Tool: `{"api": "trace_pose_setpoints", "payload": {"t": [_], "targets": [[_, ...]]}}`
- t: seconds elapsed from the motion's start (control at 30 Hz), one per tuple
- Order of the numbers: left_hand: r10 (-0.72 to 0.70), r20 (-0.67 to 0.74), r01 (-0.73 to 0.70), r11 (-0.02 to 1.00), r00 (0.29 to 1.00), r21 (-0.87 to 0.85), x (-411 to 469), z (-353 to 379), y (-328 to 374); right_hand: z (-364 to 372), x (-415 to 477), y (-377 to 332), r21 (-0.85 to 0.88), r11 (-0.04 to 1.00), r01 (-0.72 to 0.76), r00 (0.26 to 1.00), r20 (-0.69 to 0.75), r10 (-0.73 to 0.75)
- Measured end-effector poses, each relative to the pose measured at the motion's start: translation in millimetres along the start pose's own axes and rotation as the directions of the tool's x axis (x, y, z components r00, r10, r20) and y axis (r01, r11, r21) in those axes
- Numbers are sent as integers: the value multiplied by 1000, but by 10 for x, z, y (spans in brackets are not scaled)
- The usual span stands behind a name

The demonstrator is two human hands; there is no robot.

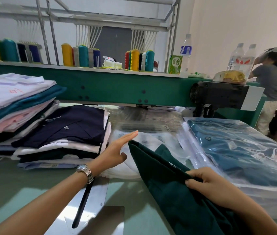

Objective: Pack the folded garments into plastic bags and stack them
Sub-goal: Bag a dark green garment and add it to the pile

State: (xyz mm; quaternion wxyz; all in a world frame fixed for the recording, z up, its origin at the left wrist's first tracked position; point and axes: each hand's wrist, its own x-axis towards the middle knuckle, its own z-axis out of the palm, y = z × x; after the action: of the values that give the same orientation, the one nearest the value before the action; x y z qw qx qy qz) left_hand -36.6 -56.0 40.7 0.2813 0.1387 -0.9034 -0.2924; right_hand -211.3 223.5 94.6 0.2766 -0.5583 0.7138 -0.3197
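My right hand (207, 185) grips the near edge of a folded dark green garment (165, 182), which slants up and away over the table. The garment's far tip points at a pile of empty clear plastic bags (148, 128) in the middle. Held flat with straight fingers, my left hand (117, 150) reaches toward those bags just left of that tip and holds nothing. To the left lie two stacks of folded garments, one topped navy (70, 124), one topped white (12, 92). On the right sits a stack of bagged garments (239, 150), teal on top.
A green embroidery machine beam (117, 87) crosses behind the table with thread cones (81, 56) and bottles (186, 51) on its shelf. A black motor (219, 95) hangs at its right end. People (270, 82) stand at the far right. A metal plate (90, 200) lies near me.
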Motion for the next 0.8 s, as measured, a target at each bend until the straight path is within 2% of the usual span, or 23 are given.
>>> {"api": "trace_pose_setpoints", "payload": {"t": [0.13,0.3,0.6,0.73,0.8], "targets": [[16,-22,-16,1000,1000,5,64,38,115,13,126,-155,-253,968,10,999,-45,-22],[32,-61,-28,997,998,65,132,72,206,66,421,-377,-411,911,-35,996,-92,-3],[68,-35,-63,987,997,147,179,92,424,247,1184,-520,-513,851,-109,982,-188,13],[89,-25,-84,985,996,151,192,97,493,306,1472,-536,-450,886,-109,972,-237,-1],[98,-35,-92,984,995,151,198,90,531,377,1601,-558,-344,934,-93,957,-290,-12]]}}
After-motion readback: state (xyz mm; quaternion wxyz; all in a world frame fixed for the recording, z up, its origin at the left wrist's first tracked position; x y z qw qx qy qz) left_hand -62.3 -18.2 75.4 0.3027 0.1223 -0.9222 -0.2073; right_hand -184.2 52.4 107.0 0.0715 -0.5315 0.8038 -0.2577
